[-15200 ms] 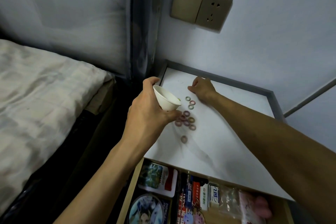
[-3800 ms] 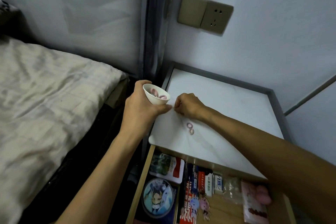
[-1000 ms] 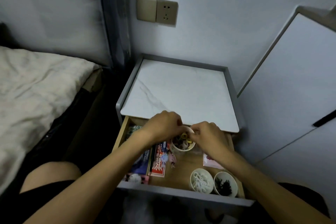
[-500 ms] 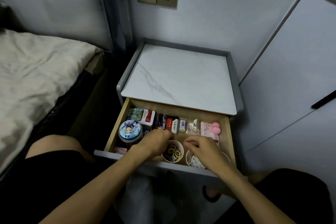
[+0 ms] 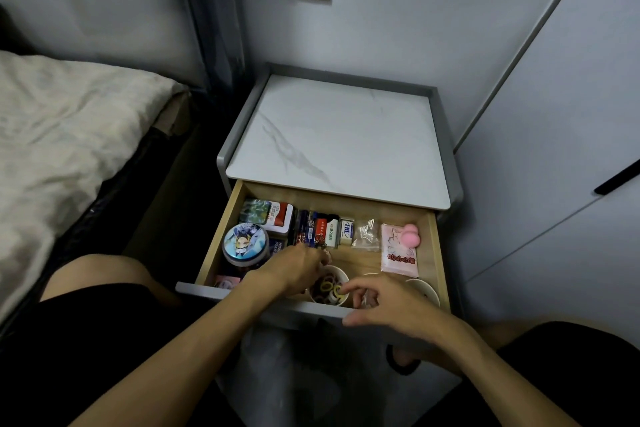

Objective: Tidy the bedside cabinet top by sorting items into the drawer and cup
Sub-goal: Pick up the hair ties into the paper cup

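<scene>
The cabinet's marble top point(image 5: 339, 142) lies bare. Below it the wooden drawer point(image 5: 437, 253) stands pulled out. A small white cup point(image 5: 338, 274) filled with coloured hair rings point(image 5: 329, 288) stands at the drawer's front. My left hand point(image 5: 294, 269) curls round the cup's left side. My right hand point(image 5: 391, 305) hovers just right of the cup over the drawer's front edge, fingers loosely spread and holding nothing. It partly hides two more white cups point(image 5: 424, 288).
The drawer also holds a round picture tin point(image 5: 245, 243), flat tins point(image 5: 273, 215), small boxes point(image 5: 325, 229), a clear bag point(image 5: 365, 236) and a pink packet point(image 5: 398, 250). A bed point(image 5: 69, 135) is on the left, a wardrobe door point(image 5: 571, 114) on the right.
The rings went from the cabinet top into the cup, and the cup went down into the drawer's front. In the last half second my right hand came off the cups and drew back.
</scene>
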A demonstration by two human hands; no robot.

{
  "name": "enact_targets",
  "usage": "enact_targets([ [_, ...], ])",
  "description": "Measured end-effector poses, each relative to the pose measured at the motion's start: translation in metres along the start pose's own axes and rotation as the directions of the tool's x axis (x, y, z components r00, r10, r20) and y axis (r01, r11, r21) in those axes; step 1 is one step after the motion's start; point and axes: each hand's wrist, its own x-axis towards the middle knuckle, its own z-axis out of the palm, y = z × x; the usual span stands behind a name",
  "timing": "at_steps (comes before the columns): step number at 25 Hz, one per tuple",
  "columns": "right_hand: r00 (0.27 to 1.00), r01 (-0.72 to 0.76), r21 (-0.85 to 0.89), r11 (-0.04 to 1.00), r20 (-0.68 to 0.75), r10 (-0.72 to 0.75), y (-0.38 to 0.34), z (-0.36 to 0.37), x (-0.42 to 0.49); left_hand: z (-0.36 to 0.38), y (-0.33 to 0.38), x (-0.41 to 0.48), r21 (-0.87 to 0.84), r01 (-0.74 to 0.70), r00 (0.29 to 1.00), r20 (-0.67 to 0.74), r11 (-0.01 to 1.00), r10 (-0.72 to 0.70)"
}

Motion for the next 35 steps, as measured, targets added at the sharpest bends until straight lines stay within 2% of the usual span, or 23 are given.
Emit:
enact_targets([
  [4,0.999,0.047,-0.104,0.993,0.014,-0.045,-0.003,0.001,0.007,-0.009,-0.012,0.0,0.053,0.05,0.996,-0.081,0.997,-0.045],
  [9,0.998,0.05,-0.114,0.992,-0.029,-0.054,-0.003,-0.013,0.018,-0.035,-0.019,0.003,0.125,0.075,0.979,-0.2,0.989,-0.048],
  [12,0.992,0.035,-0.284,0.958,-0.104,-0.067,-0.004,-0.029,0.03,-0.056,-0.017,0.007,0.136,0.078,0.967,-0.25,0.988,-0.042],
  [15,0.968,0.006,-0.477,0.879,-0.219,-0.125,-0.006,-0.044,0.047,-0.076,-0.019,0.009,0.146,0.097,0.957,-0.287,0.985,-0.052],
  [21,0.923,-0.072,-0.618,0.783,-0.338,-0.182,-0.009,-0.073,0.087,-0.096,-0.024,0.012,0.091,0.169,0.96,-0.241,0.981,-0.143],
  [24,0.918,-0.084,-0.67,0.738,-0.341,-0.205,-0.012,-0.085,0.104,-0.101,-0.029,0.018,0.067,0.159,0.968,-0.204,0.985,-0.143],
  [29,0.925,-0.104,-0.663,0.741,-0.338,-0.172,-0.014,-0.098,0.118,-0.11,-0.036,0.028,0.053,0.146,0.978,-0.156,0.988,-0.136],
  [33,0.92,-0.124,-0.733,0.668,-0.338,-0.199,-0.018,-0.094,0.123,-0.117,-0.037,0.026,0.044,0.144,0.982,-0.13,0.989,-0.137],
  [35,0.936,-0.142,-0.727,0.672,-0.32,-0.148,-0.022,-0.091,0.121,-0.122,-0.037,0.024,0.041,0.155,0.981,-0.123,0.987,-0.149],
])
